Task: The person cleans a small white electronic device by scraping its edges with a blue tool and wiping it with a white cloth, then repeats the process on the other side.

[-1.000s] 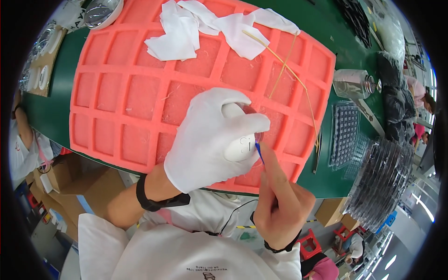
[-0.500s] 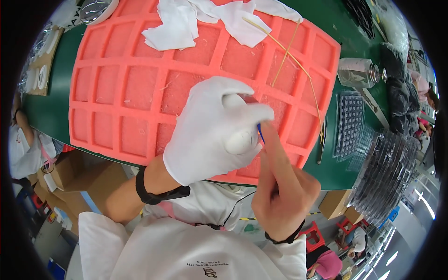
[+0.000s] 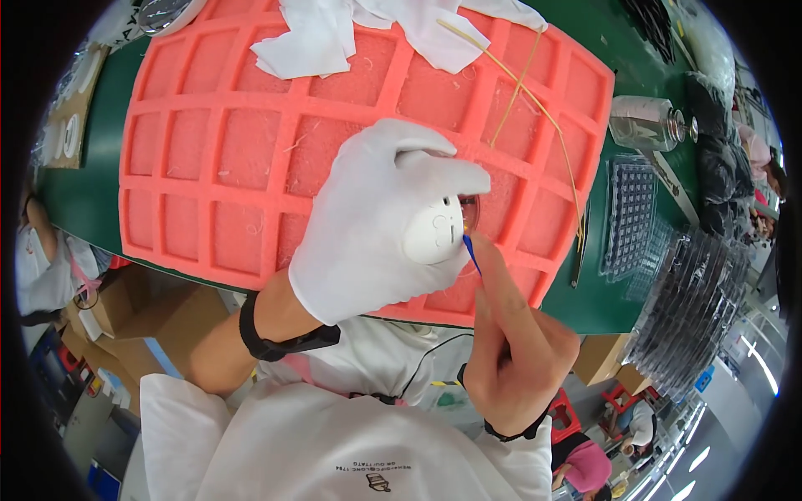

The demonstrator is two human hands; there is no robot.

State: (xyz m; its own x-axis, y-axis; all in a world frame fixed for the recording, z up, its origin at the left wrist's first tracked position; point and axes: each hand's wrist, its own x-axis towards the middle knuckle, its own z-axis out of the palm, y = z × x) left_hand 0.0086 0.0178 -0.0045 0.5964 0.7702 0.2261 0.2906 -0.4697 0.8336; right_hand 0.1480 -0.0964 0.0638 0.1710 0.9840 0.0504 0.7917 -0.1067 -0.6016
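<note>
My left hand (image 3: pixel 368 221), in a white glove, is closed around a small round white plastic housing (image 3: pixel 434 235). Its face with small openings and a slot shows past my fingers, and a dark or clear edge (image 3: pixel 472 213) sits along its right side. My bare right hand (image 3: pixel 522 346) pinches a thin blue pointed piece (image 3: pixel 472 252) between thumb and fingers. The tip of that piece is at the housing's right edge; whether it touches cannot be told. Both hands are over a red foam tray (image 3: pixel 280 179) divided into square pockets.
White cloths (image 3: pixel 309 37) and thin yellowish strips (image 3: pixel 547 121) lie on the tray's far part. On the green table (image 3: pixel 100 188), a clear jar (image 3: pixel 643 121), tweezers (image 3: pixel 579 259), a metal ruler (image 3: pixel 672 184) and clear plastic trays (image 3: pixel 631 213) stand at right. Cardboard boxes (image 3: pixel 175 321) are below left.
The housing has turned in my left hand, so its face with the openings now shows. My right hand has shifted slightly down and right, and more of the blue piece is visible.
</note>
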